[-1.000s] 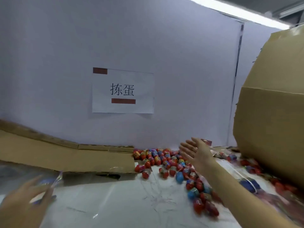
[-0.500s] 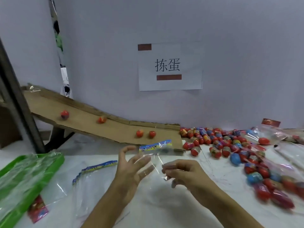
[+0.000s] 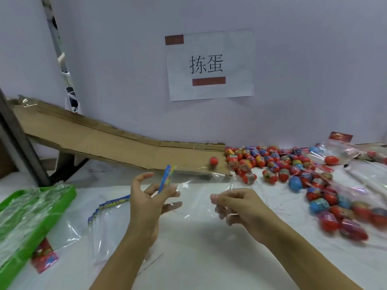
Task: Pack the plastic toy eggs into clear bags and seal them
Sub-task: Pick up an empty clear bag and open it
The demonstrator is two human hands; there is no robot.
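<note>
wall: I see a plain pale lavender-grey wall (image 3: pixel 125 59) across the back
sign: white paper sheet (image 3: pixel 210 64) stuck on it, black characters, two dark red bars
table: white surface (image 3: pixel 199 258) with faint marble veining
ramp: cardboard chute (image 3: pixel 94 141) sloping down left to right along the wall
post: dark metal upright (image 3: pixel 18 139) at far left
gap: narrow opening (image 3: pixel 65 70) left of wall, contents unclear
light: even, soft, I see no hard shadows
</note>
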